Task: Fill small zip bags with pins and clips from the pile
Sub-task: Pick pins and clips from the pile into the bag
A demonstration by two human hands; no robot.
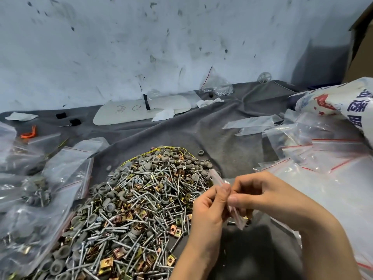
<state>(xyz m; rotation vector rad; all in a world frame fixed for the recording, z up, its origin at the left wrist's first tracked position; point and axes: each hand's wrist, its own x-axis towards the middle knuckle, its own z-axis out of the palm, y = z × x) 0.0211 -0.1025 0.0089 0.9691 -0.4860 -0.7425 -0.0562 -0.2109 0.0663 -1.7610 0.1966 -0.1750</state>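
Observation:
A big pile [129, 211] of silver screws, brass clips and grey plastic caps covers the grey cloth in front of me. Both hands hold one small clear zip bag [236, 214] with a red strip, just right of the pile. My left hand [210, 207] pinches the bag's top edge between thumb and fingers. My right hand [260, 193] pinches the same edge from the other side. Something brass-coloured shows through the bag's lower part; its contents are mostly hidden by my fingers.
Filled zip bags [40, 190] lie stacked at the left. Empty zip bags [323, 150] with red strips spread at the right, beside a printed woven sack [347, 102]. A white foam pad [141, 111], tissue scraps and a bag of small metal parts [219, 88] lie by the wall.

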